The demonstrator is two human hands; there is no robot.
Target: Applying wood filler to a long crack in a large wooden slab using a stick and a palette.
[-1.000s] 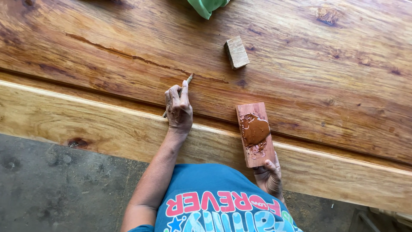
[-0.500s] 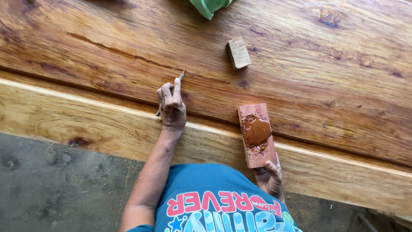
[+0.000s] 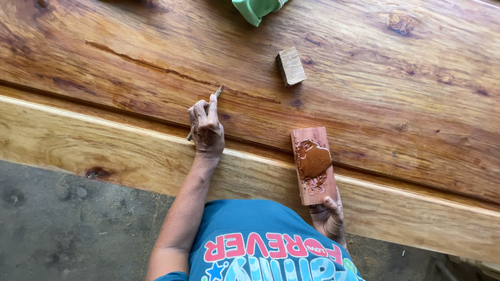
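Spatula [image 3: 215, 96]: thin, light, stiff-ish blade; left hand [image 3: 206, 130] fingers pinched round its handle, tip on crack [image 3: 156, 66] in big plank [image 3: 375, 99].
Board [image 3: 313, 165]: small, rigid, light; right hand [image 3: 327, 217] grips near end, thumb on top.
Contents: brown putty blob [image 3: 312, 158], soft, sticky; keep board level.
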